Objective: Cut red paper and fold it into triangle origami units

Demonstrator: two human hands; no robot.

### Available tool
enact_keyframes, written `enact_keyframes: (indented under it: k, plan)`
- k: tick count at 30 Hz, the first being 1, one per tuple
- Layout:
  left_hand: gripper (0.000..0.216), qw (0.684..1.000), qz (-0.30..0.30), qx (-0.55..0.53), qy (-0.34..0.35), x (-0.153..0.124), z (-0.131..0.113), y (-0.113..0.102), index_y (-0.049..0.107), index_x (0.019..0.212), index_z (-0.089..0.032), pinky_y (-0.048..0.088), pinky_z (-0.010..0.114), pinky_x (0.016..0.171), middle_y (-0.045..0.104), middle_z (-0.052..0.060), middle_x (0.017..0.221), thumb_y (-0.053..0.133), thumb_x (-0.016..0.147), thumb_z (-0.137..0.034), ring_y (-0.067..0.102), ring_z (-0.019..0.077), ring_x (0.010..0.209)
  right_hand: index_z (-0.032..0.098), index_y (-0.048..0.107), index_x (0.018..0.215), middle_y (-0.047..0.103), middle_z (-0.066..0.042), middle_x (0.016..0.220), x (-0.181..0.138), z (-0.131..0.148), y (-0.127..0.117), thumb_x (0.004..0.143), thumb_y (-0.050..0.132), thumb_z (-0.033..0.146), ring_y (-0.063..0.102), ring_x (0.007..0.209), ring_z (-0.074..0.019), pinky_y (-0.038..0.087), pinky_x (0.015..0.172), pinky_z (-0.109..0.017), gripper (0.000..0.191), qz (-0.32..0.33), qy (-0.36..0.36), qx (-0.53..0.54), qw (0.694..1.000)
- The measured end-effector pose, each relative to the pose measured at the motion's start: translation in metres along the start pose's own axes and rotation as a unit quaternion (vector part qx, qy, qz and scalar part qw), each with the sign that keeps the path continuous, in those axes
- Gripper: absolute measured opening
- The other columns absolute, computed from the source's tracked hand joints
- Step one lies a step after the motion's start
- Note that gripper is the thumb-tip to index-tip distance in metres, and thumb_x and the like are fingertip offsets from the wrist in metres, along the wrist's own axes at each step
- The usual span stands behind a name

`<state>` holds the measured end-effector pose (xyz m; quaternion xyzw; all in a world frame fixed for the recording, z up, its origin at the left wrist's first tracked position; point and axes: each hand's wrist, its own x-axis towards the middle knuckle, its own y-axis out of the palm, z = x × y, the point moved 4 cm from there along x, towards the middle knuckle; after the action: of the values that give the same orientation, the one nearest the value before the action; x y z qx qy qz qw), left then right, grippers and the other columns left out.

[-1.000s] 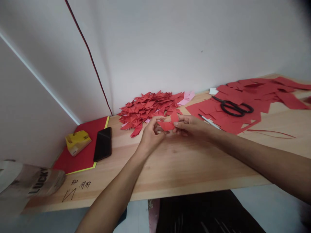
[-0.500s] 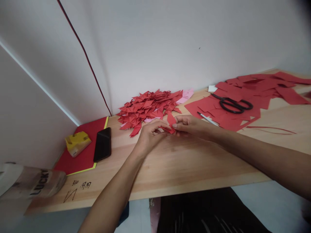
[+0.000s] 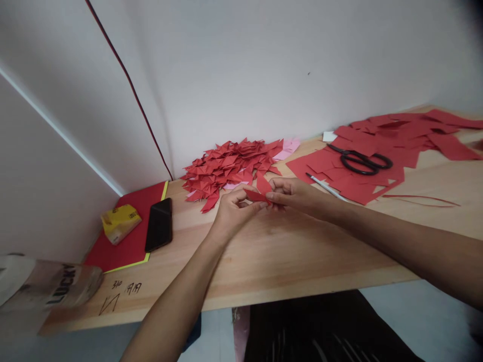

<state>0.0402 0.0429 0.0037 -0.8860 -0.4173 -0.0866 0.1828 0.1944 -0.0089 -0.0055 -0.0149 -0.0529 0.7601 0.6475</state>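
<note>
Between my two hands is a folded red paper piece (image 3: 263, 184), held just above the wooden table (image 3: 264, 256). One pointed flap stands up and another points left. My left hand (image 3: 234, 205) pinches its left side between thumb and fingers. My right hand (image 3: 290, 193) is closed on its right side, the thumb pressing near the middle. Some fingertips are hidden behind the paper. Right behind my hands lies a heap of folded red paper pieces (image 3: 230, 163), with a few pink ones (image 3: 289, 149) among them.
At the right, black-handled scissors (image 3: 364, 163) rest on loose red paper sheets (image 3: 400, 141), near a white pen (image 3: 326, 187). To the left are a phone (image 3: 159, 224), a yellow packet (image 3: 121, 222) on a red sheet (image 3: 113, 256), and a clear bottle (image 3: 71, 284). A wall (image 3: 245, 70) stands behind.
The folded paper has opened out: a flap now extends left over my left fingers, where before it was narrower and lower. Both hands have stayed nearly in place.
</note>
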Motion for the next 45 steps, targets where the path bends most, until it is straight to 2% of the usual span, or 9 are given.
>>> enact_keyframes:
  k: [3, 6, 10, 15, 22, 27, 32, 41, 45]
  plan:
    - [0.011, 1.000, 0.009, 0.008, 0.001, -0.001, -0.002, 0.002, 0.072, 0.080, -0.017, 0.046, 0.023, 0.064, 0.064, 0.005, 0.090, 0.074, 0.074, -0.026, 0.059, 0.0137, 0.081, 0.020, 0.054, 0.078, 0.063, 0.001, 0.068, 0.000, 0.000, -0.001, 0.083, 0.063, 0.042, 0.055, 0.058, -0.0097, 0.041, 0.053, -0.024, 0.025, -0.007, 0.002, -0.010, 1.000]
    - [0.006, 0.998, 0.025, 0.045, 0.032, -0.002, -0.009, 0.004, 0.070, 0.081, -0.018, 0.044, 0.021, 0.061, 0.063, 0.004, 0.091, 0.070, 0.074, -0.019, 0.057, 0.0125, 0.080, 0.020, 0.052, 0.075, 0.059, 0.003, 0.061, 0.000, 0.000, -0.003, 0.083, 0.063, 0.041, 0.053, 0.055, -0.0096, 0.039, 0.054, -0.024, 0.025, -0.016, 0.000, -0.033, 0.999]
    - [0.013, 0.993, 0.040, 0.090, 0.059, -0.004, -0.014, 0.004, 0.070, 0.082, -0.019, 0.042, 0.021, 0.060, 0.062, 0.004, 0.090, 0.064, 0.074, -0.011, 0.056, 0.0114, 0.078, 0.020, 0.053, 0.076, 0.058, 0.003, 0.061, 0.001, -0.001, -0.005, 0.081, 0.064, 0.038, 0.052, 0.054, -0.0097, 0.038, 0.053, -0.024, 0.022, -0.018, -0.005, -0.038, 0.999]
    - [0.018, 0.993, 0.053, 0.095, 0.051, -0.004, -0.013, 0.004, 0.071, 0.084, -0.020, 0.042, 0.021, 0.060, 0.062, 0.003, 0.090, 0.062, 0.074, -0.007, 0.056, 0.0120, 0.079, 0.021, 0.052, 0.073, 0.057, 0.003, 0.060, 0.001, -0.001, -0.003, 0.080, 0.065, 0.039, 0.052, 0.055, -0.0101, 0.038, 0.052, -0.024, 0.024, -0.016, -0.006, -0.027, 0.999]
    - [0.002, 0.997, 0.011, 0.072, 0.031, -0.003, -0.011, 0.003, 0.072, 0.075, -0.018, 0.040, 0.021, 0.054, 0.064, 0.005, 0.087, 0.072, 0.073, -0.019, 0.057, 0.0127, 0.075, 0.021, 0.051, 0.072, 0.057, 0.003, 0.060, 0.000, 0.001, -0.002, 0.080, 0.065, 0.042, 0.053, 0.054, -0.0105, 0.040, 0.053, -0.025, 0.027, -0.033, -0.022, -0.043, 0.998]
    - [0.015, 0.999, -0.037, -0.010, -0.032, -0.003, -0.001, 0.007, 0.071, 0.076, -0.015, 0.046, 0.025, 0.062, 0.068, 0.006, 0.078, 0.076, 0.072, -0.029, 0.062, 0.0155, 0.074, 0.020, 0.053, 0.077, 0.064, 0.001, 0.069, -0.001, 0.007, 0.001, 0.082, 0.063, 0.042, 0.055, 0.058, -0.0103, 0.041, 0.053, -0.024, 0.024, -0.028, -0.025, -0.030, 0.999]
    - [0.014, 0.985, -0.031, -0.156, -0.061, -0.004, 0.007, 0.016, 0.070, 0.077, -0.015, 0.049, 0.029, 0.075, 0.070, 0.005, 0.077, 0.076, 0.073, -0.027, 0.064, 0.0153, 0.074, 0.020, 0.052, 0.079, 0.065, 0.001, 0.069, 0.000, 0.005, 0.001, 0.082, 0.064, 0.043, 0.055, 0.057, -0.0102, 0.042, 0.055, -0.024, 0.026, -0.035, -0.026, -0.010, 0.999]
    - [0.022, 0.955, -0.072, -0.267, -0.109, -0.004, 0.015, 0.022, 0.064, 0.082, -0.014, 0.048, 0.028, 0.072, 0.067, 0.002, 0.073, 0.078, 0.068, -0.023, 0.062, 0.0129, 0.068, 0.019, 0.053, 0.079, 0.065, 0.001, 0.071, 0.002, -0.005, 0.001, 0.080, 0.067, 0.044, 0.054, 0.058, -0.0096, 0.042, 0.056, -0.024, 0.028, -0.044, -0.022, 0.014, 0.999]
    - [0.026, 0.948, -0.087, -0.279, -0.122, -0.004, 0.019, 0.021, 0.060, 0.081, -0.015, 0.048, 0.027, 0.070, 0.066, 0.000, 0.072, 0.079, 0.064, -0.022, 0.061, 0.0109, 0.065, 0.019, 0.055, 0.080, 0.065, 0.000, 0.072, 0.003, -0.010, 0.004, 0.079, 0.067, 0.046, 0.056, 0.060, -0.0102, 0.043, 0.057, -0.024, 0.029, -0.041, -0.010, 0.024, 0.999]
